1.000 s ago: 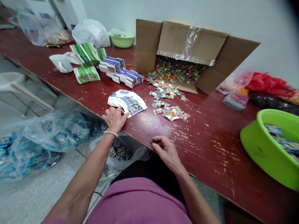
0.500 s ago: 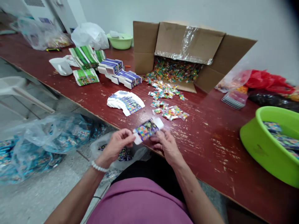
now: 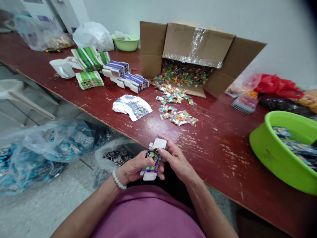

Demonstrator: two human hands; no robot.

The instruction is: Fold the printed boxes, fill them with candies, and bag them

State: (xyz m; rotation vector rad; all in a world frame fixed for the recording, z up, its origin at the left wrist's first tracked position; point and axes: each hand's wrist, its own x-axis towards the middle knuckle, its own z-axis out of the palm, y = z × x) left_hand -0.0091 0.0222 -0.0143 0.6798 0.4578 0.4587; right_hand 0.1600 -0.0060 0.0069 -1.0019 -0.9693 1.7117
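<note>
Both hands hold one small printed carton (image 3: 153, 158) with white flaps, just off the near edge of the dark red table (image 3: 223, 148). My left hand (image 3: 132, 168) grips it from below and the left, a white bead bracelet on the wrist. My right hand (image 3: 174, 158) pinches its upper right side. A fanned stack of flat cartons (image 3: 131, 107) lies on the table ahead. Several small candy packets (image 3: 177, 115) are scattered to the right of that stack.
An open cardboard box (image 3: 198, 49) full of candy lies on its side at the back. A green basin (image 3: 282, 148) with filled packets sits at right. Folded carton bundles (image 3: 123, 74), a white cup (image 3: 60, 67) and bags stand at back left. Plastic bags (image 3: 49, 148) lie on the floor.
My left hand took a flat carton from the fanned stack and brought it to the right hand. Both hands then drew it back toward my lap and turned it upright.
</note>
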